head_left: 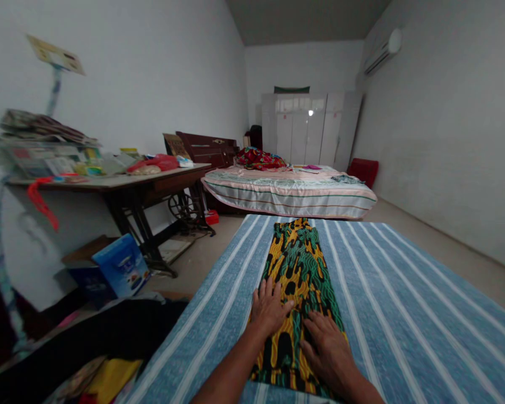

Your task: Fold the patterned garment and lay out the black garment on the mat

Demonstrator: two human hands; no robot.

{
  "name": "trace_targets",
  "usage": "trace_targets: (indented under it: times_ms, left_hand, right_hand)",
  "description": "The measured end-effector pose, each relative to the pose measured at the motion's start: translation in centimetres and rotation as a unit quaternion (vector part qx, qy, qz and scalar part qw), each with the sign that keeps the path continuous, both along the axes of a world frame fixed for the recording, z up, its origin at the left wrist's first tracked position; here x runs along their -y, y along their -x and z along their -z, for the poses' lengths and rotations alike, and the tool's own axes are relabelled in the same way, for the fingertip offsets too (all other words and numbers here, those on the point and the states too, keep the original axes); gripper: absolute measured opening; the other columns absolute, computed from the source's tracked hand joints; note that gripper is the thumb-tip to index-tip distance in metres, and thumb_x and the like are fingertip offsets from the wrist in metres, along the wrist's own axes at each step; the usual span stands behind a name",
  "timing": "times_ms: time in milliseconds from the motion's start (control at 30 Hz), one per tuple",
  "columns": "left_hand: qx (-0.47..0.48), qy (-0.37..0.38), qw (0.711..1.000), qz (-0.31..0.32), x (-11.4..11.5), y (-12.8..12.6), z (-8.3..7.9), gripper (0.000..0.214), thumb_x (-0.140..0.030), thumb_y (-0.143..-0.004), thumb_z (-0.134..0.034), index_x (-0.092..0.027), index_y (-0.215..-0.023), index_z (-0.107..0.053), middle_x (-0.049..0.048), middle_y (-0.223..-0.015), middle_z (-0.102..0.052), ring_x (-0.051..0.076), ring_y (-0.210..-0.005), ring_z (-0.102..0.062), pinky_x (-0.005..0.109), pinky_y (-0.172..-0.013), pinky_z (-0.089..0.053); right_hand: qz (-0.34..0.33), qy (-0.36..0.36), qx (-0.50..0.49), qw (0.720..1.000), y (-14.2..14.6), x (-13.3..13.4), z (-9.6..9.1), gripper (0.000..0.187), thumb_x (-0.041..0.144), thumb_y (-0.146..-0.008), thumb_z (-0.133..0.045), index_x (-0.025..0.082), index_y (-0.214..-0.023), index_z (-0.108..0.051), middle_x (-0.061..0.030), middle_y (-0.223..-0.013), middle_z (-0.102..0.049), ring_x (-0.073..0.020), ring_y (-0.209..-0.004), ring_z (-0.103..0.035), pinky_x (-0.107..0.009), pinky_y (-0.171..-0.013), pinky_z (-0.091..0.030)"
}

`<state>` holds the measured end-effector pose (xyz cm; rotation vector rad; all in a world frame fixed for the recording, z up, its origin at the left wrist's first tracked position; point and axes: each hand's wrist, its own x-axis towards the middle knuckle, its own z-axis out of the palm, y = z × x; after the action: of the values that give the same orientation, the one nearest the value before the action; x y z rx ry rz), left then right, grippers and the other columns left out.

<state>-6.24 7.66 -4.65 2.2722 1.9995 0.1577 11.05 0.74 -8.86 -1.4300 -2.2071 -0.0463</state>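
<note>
A folded garment [292, 280] in black, green and yellow print lies lengthwise on a blue-and-white striped cloth [387, 303], its long strip running away from me. I cannot tell exactly what kind of garment it is. My left hand [271, 308] rests palm down on its left side, fingers stretched forward and thumb out to the right. Lower and to the right, my right hand [326, 342] lies flat on the near right part of the fabric, fingers spread. Neither hand grips anything.
Beyond the striped surface stands a bed [286, 191] with a red floral blanket [261, 159]. At left is a sewing machine table [151, 177] with clutter. A blue box [122, 266] sits on the floor below, and dark clothing [122, 325] is piled near left.
</note>
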Motion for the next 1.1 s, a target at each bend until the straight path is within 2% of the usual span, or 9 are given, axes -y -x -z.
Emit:
trace_targets:
  times_ms: [333, 567, 700, 833, 967, 1100]
  left_hand:
    - [-0.005, -0.015, 1.0, -0.016, 0.1, 0.3, 1.0, 0.075, -0.06, -0.086, -0.032, -0.015, -0.146, -0.026, 0.0147, -0.155, -0.016, 0.03, -0.142, -0.015, 0.048, -0.112, -0.015]
    - [0.024, -0.024, 0.999, 0.003, 1.5, 1.0, -0.7, 0.066, -0.052, -0.088, -0.037, -0.014, -0.142, -0.03, 0.0167, -0.153, -0.02, 0.028, -0.14, -0.021, 0.046, -0.11, -0.021]
    - [0.048, -0.042, 0.996, 0.068, 3.7, 3.2, -1.3, 0.054, -0.043, -0.088, -0.043, -0.015, -0.134, -0.041, 0.0157, -0.148, -0.033, 0.027, -0.138, -0.028, 0.045, -0.11, -0.026]
    - [0.072, -0.068, 0.981, 0.164, 6.4, 5.8, -0.7, 0.045, -0.035, -0.084, -0.051, -0.017, -0.125, -0.05, 0.0144, -0.142, -0.042, 0.027, -0.134, -0.036, 0.044, -0.109, -0.032]
    - [0.069, -0.057, 0.973, 0.215, 9.0, 7.5, -0.4, 0.046, -0.035, -0.082, -0.055, -0.017, -0.124, -0.052, 0.0151, -0.141, -0.044, 0.029, -0.132, -0.038, 0.047, -0.107, -0.035]
    - [0.043, -0.03, 0.97, 0.237, 10.9, 7.9, -0.5, 0.048, -0.034, -0.083, -0.055, -0.017, -0.127, -0.05, 0.0156, -0.143, -0.042, 0.029, -0.133, -0.037, 0.05, -0.109, -0.032]
  right_hand:
    - [0.004, 0.038, -0.009, 0.999, -0.1, 0.2, -1.1, 0.034, 0.026, -0.083, -0.053, 0.016, -0.114, -0.063, -0.0129, -0.127, -0.058, -0.0287, -0.119, -0.051, -0.044, -0.101, -0.038]
    - [-0.027, 0.041, -0.038, 0.998, -0.9, 0.6, -1.8, 0.033, 0.028, -0.083, -0.053, 0.014, -0.112, -0.062, -0.0153, -0.124, -0.058, -0.0274, -0.117, -0.051, -0.044, -0.098, -0.041]
    - [-0.06, 0.035, -0.055, 0.996, -1.8, 2.5, -2.0, 0.037, 0.032, -0.083, -0.055, 0.015, -0.116, -0.059, -0.015, -0.126, -0.057, -0.0265, -0.117, -0.051, -0.044, -0.098, -0.042]
    - [-0.096, 0.036, -0.034, 0.994, -2.9, 5.0, -1.8, 0.04, 0.032, -0.083, -0.057, 0.017, -0.119, -0.057, -0.0139, -0.129, -0.055, -0.0269, -0.122, -0.048, -0.046, -0.102, -0.039]
    - [-0.096, 0.033, -0.004, 0.995, -3.7, 6.6, -1.1, 0.041, 0.024, -0.082, -0.055, 0.017, -0.123, -0.056, -0.0139, -0.13, -0.055, -0.0276, -0.123, -0.047, -0.047, -0.102, -0.039]
    - [-0.094, 0.037, 0.016, 0.995, -3.7, 7.1, -0.7, 0.043, 0.016, -0.08, -0.051, 0.017, -0.123, -0.056, -0.0138, -0.129, -0.057, -0.0275, -0.12, -0.05, -0.046, -0.099, -0.042]
